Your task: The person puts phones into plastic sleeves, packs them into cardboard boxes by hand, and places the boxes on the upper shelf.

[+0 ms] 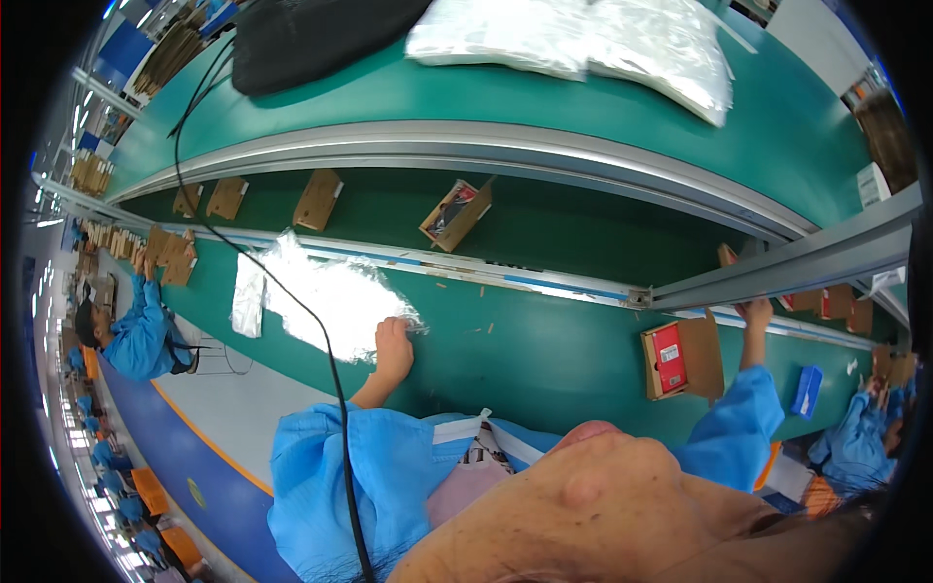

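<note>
My left hand (394, 350) rests at the right edge of a pile of clear plastic bags (326, 301) on the green table. Its fingers are curled and pinched on a bag's corner. My right hand (755, 311) reaches out at the right toward the conveyor's edge, just beyond the raised lid of an open brown carton (702, 355). A metal beam partly covers its fingers, so their grip is unclear. Inside that carton lies a red box (669, 358) with a white label. Another small brown carton (727, 255) sits on the conveyor near my right hand.
Several brown cartons, one open (455, 214), stand along the dark green conveyor (573, 219). A metal frame beam (797, 262) crosses at right. Above is a shelf with clear bags (573, 39) and a black bag (311, 44). A black cable (326, 340) hangs in front; a blue bin (806, 391) stands right.
</note>
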Demonstrator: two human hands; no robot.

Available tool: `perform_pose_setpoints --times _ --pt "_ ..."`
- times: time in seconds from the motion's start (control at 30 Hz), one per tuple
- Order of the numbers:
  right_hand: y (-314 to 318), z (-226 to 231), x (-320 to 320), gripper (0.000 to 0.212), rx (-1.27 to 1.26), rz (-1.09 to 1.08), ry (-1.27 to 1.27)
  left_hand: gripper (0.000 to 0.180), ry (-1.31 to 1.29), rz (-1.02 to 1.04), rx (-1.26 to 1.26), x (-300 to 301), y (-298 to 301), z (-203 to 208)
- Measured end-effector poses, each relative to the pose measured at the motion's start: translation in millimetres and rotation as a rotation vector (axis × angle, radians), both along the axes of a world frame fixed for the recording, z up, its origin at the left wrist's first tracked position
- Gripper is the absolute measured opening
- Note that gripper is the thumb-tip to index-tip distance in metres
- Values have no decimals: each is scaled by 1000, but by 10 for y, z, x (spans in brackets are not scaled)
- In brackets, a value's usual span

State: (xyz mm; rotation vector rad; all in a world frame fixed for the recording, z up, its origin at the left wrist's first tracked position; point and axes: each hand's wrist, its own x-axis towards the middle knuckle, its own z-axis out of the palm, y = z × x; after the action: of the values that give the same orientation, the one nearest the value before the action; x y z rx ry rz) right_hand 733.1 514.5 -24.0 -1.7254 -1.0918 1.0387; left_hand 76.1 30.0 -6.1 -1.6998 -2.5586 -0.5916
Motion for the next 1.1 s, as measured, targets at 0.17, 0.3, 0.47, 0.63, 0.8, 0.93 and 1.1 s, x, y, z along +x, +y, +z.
perform_pose_setpoints --times 0.17,0.3,0.47,0.63,0.8,0.93,1.1 --pt "-1370 860 133 23 263 -124 321 33 -19 -93 56 -24 -79 87" --pt "-2638 1520 -468 26 319 -199 452 20 -86 -112 127 -189 -100 -86" --pt "-3863 1674 -1513 20 -35 -53 687 22 -122 -165 146 -270 -85 -159" --pt "-4037 1049 -3050 20 -117 89 500 40 -164 -212 149 -306 -98 -108" --pt "-3983 807 -4024 45 728 417 -1017 36 -134 -223 134 -244 -139 -120" --pt "-4226 684 -4238 51 797 605 -1087 33 -96 -224 146 -242 -180 -154" --pt "-4278 801 -4263 50 768 613 -1097 29 -122 -181 235 -292 -185 -152"
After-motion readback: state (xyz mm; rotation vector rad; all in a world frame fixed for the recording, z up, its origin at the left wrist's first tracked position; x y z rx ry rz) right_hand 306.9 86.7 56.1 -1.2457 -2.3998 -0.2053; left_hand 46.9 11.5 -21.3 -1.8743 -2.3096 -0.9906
